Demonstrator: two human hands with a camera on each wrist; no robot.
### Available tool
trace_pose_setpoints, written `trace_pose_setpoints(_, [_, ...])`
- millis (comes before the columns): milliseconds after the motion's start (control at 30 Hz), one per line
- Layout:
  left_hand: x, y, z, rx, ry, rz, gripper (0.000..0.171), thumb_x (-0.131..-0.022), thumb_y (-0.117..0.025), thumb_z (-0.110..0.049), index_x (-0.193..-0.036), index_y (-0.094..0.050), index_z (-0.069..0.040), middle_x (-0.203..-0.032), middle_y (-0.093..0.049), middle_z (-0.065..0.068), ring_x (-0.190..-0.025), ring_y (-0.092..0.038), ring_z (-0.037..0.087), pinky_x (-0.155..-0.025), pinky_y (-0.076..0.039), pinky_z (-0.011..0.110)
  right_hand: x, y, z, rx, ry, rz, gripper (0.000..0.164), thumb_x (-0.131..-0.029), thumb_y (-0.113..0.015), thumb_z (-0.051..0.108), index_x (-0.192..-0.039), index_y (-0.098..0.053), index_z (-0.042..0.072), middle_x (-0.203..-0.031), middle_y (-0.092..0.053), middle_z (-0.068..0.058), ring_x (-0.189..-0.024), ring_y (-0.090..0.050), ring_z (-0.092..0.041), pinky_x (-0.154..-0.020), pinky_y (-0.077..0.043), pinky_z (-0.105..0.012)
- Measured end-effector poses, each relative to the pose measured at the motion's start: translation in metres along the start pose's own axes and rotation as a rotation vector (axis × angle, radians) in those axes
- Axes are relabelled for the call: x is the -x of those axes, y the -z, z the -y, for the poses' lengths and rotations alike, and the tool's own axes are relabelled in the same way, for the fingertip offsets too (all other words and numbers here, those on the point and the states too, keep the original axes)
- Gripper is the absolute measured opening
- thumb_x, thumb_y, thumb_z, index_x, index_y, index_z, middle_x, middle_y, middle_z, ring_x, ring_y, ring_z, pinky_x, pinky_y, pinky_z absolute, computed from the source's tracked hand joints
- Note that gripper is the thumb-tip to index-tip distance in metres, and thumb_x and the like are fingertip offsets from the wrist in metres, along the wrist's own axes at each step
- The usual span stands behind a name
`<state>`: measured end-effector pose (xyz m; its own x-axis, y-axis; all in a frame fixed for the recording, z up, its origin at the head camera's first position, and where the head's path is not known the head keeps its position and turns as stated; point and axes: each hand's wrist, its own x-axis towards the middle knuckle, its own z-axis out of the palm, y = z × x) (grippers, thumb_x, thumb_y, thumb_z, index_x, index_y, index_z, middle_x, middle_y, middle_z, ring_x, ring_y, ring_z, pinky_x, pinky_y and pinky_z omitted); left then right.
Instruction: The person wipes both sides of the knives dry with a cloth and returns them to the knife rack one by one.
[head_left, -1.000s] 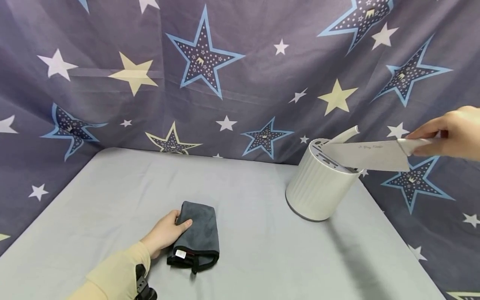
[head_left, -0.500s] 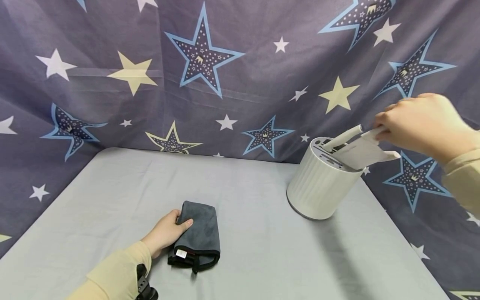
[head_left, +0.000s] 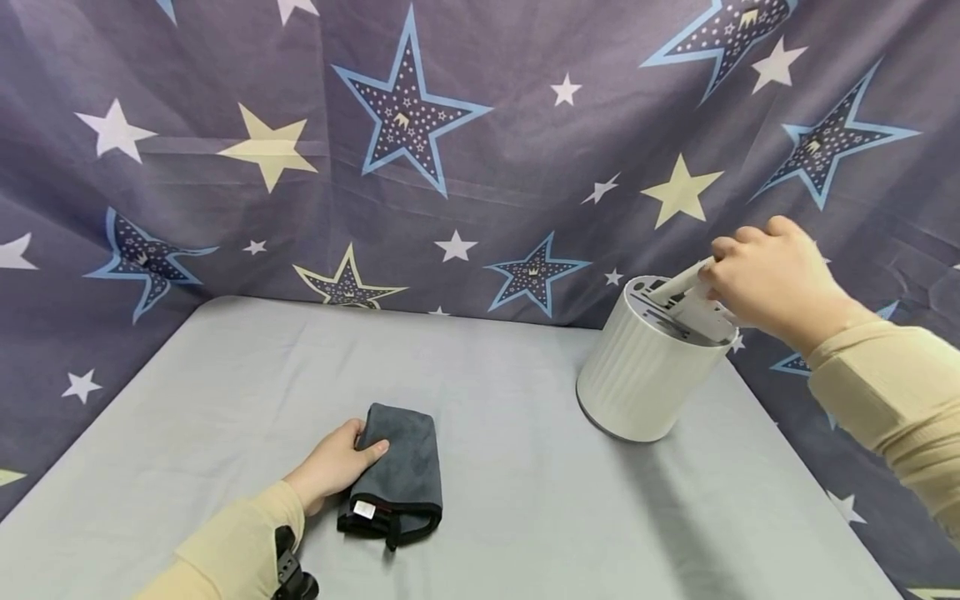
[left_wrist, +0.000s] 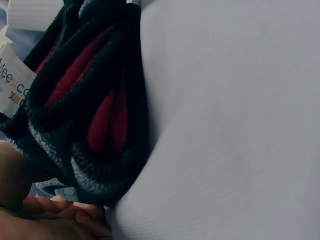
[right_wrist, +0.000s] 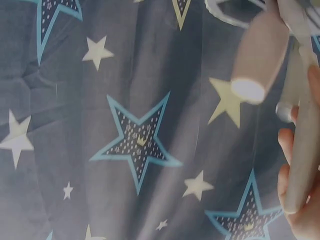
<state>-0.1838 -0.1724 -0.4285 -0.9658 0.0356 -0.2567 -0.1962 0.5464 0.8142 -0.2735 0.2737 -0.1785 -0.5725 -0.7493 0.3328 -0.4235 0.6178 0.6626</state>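
Observation:
At the right, a ribbed white knife block (head_left: 641, 383) stands on the table, its slotted top holding knives. My right hand (head_left: 780, 279) is at the block's top, gripping the white handle (right_wrist: 304, 150) of a cleaver. Part of its pale blade (head_left: 699, 312) shows below the hand; the rest is hidden in the block. Beside it, two more white handles appear in the right wrist view, a nearer handle (right_wrist: 260, 55) and a farther one (right_wrist: 291, 90). My left hand (head_left: 333, 467) holds the edge of a folded grey cloth (head_left: 405, 458), thumb on top.
A pale sheet covers the table (head_left: 517, 467). Behind it and along the sides hangs a dark star-patterned curtain (head_left: 502, 183). The cloth has black trim, a white label (left_wrist: 12, 82) and red inner folds.
My right hand has moved left to the block, and the cleaver's blade, largely exposed before, has sunk into it. The left hand and cloth have stayed in place.

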Motion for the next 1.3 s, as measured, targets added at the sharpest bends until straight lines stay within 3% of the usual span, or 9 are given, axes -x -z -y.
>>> trace_pose_setpoints(100, [-0.001,0.001,0.0,-0.017,-0.003,0.013,0.049,-0.101,-0.055,-0.028,-0.133,-0.045,0.007,-0.131,-0.054,0.028,-0.12,-0.054,0.041,-0.096,-0.046,0.054,0.0,-0.01,0.008,0.0,0.006,-0.031,0.021,-0.06,-0.08,0.012,-0.059,-0.06,0.019,-0.068,-0.052,-0.005,-0.068,-0.051,-0.029,-0.06,-0.036,-0.045])
trace_pose_setpoints(300, [-0.001,0.002,0.0,-0.052,0.007,0.021,0.056,-0.101,-0.054,-0.03,-0.139,-0.04,0.008,-0.141,-0.046,0.033,-0.131,-0.044,0.05,-0.102,-0.042,0.06,0.0,-0.024,0.023,-0.011,0.005,-0.031,0.02,-0.071,-0.075,0.014,-0.058,-0.061,0.019,-0.071,-0.052,-0.007,-0.071,-0.05,-0.03,-0.062,-0.036,-0.045])
trace_pose_setpoints(567, [0.0,0.004,0.002,-0.049,0.003,0.005,0.052,-0.101,-0.055,-0.029,-0.136,-0.043,0.009,-0.134,-0.052,0.03,-0.124,-0.051,0.045,-0.098,-0.045,0.057,-0.001,-0.031,0.03,-0.011,-0.012,-0.011,0.026,-0.079,-0.061,0.0,-0.06,-0.062,0.018,-0.074,-0.053,-0.008,-0.077,-0.05,-0.03,-0.065,-0.037,-0.046])
trace_pose_setpoints(800, [-0.001,0.005,0.004,-0.074,0.016,-0.054,0.06,-0.099,-0.057,-0.032,-0.138,-0.041,0.011,-0.135,-0.05,0.034,-0.125,-0.049,0.049,-0.099,-0.045,0.057,0.0,-0.042,0.035,-0.015,-0.009,-0.099,0.023,-0.079,-0.054,-0.001,-0.063,-0.059,0.014,-0.075,-0.051,-0.009,-0.078,-0.049,-0.032,-0.068,-0.039,-0.048])
trace_pose_setpoints(900, [-0.001,0.011,0.005,-0.089,0.015,-0.076,0.064,-0.097,-0.06,-0.031,-0.139,-0.039,0.013,-0.131,-0.051,0.036,-0.122,-0.05,0.05,-0.097,-0.046,0.057,-0.004,-0.041,0.036,-0.068,-0.03,-0.146,0.009,-0.078,-0.062,0.004,-0.074,-0.066,0.01,-0.08,-0.058,-0.01,-0.082,-0.052,-0.035,-0.073,-0.041,-0.051])
trace_pose_setpoints(933, [-0.002,0.014,0.004,-0.094,0.015,-0.074,0.065,-0.097,-0.061,-0.032,-0.139,-0.039,0.013,-0.13,-0.052,0.035,-0.121,-0.051,0.049,-0.095,-0.047,0.056,-0.006,-0.038,0.036,-0.091,-0.047,-0.162,0.006,-0.077,-0.065,0.006,-0.08,-0.069,0.009,-0.083,-0.062,-0.012,-0.084,-0.054,-0.036,-0.075,-0.041,-0.051])
trace_pose_setpoints(1067, [-0.005,0.033,-0.004,-0.127,-0.013,-0.064,0.068,-0.095,-0.062,-0.031,-0.139,-0.039,0.014,-0.129,-0.054,0.034,-0.12,-0.052,0.048,-0.095,-0.048,0.055,-0.017,-0.02,0.035,-0.249,-0.194,-0.177,0.036,-0.077,-0.074,0.013,-0.111,-0.07,0.002,-0.101,-0.072,-0.017,-0.097,-0.062,-0.04,-0.086,-0.045,-0.055])
trace_pose_setpoints(1167, [-0.005,0.05,-0.021,-0.238,-0.085,-0.1,0.063,-0.096,-0.059,-0.032,-0.137,-0.044,0.014,-0.129,-0.055,0.034,-0.121,-0.051,0.049,-0.1,-0.044,0.057,-0.026,-0.005,0.036,-0.384,-0.372,-0.118,0.044,-0.089,-0.067,0.021,-0.128,-0.062,0.001,-0.116,-0.069,-0.023,-0.109,-0.06,-0.043,-0.095,-0.043,-0.058])
trace_pose_setpoints(1300, [-0.001,0.07,-0.048,-0.437,-0.185,-0.206,0.055,-0.097,-0.055,-0.033,-0.132,-0.053,0.01,-0.129,-0.058,0.03,-0.122,-0.051,0.049,-0.101,-0.042,0.06,-0.032,0.008,0.043,-0.569,-0.588,-0.017,0.052,-0.098,-0.056,0.036,-0.141,-0.053,0.006,-0.134,-0.059,-0.025,-0.125,-0.051,-0.047,-0.104,-0.037,-0.062])
